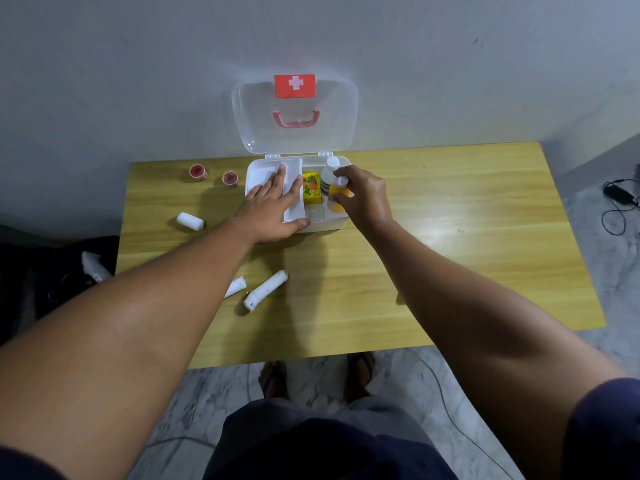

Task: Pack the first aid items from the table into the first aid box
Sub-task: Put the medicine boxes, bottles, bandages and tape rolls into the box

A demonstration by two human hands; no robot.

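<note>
Dotting table: three bandages, two tapes

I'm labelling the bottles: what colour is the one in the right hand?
The bottle in the right hand is yellow with a white cap; head view.

Single head-worn wide-angle view, looking forward and steeply down, near the table, facing a wall
</note>
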